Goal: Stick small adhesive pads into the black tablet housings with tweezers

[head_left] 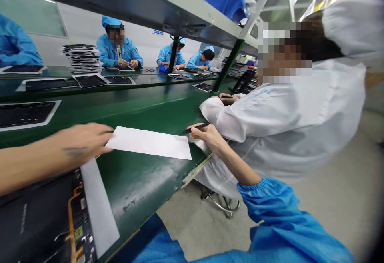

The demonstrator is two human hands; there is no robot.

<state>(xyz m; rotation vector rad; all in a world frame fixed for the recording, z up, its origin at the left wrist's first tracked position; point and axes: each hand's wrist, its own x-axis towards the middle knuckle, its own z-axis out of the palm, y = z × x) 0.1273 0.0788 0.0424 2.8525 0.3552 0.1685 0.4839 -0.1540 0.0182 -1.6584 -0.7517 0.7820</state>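
Dark and opened up, a device (39,215) lies over white paper (102,215) on the green bench (141,187). Beyond it, the blurred left hand (85,139) pinches one end of a white sheet (150,143); the right hand (210,137) grips a slim black tool (197,128), tip by the opposite end. Handling the sheet seems the step in hand; the next move calls for keeping it steady.

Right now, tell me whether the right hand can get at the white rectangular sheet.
Probably yes: the right hand is near the white rectangular sheet, and only the slim black pen-like tool it grips shows between them.
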